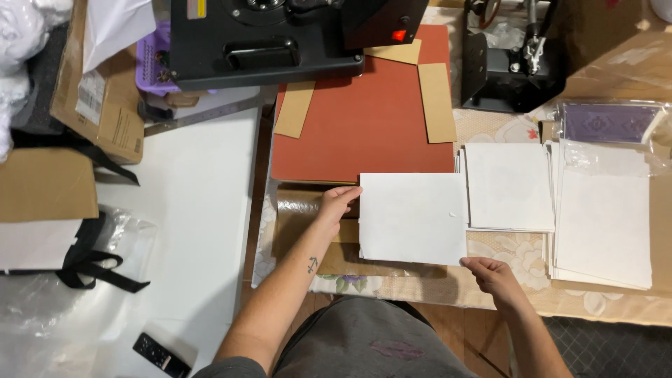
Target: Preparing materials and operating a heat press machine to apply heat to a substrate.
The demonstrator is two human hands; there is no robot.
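Two hands steady one white sheet point(413, 218) lying just in front of the red press pad point(364, 119). The left hand point(336, 204) pinches the sheet's left edge, fingers curled onto it; the right hand point(493, 273) grips its near right corner with thumb and fingertips. Trouble could come from the sheet's right edge, which touches the paper stack point(509, 185) beside the pad: any sideways drag might catch it and scatter those sheets. A tight corner pinch could also crease it.
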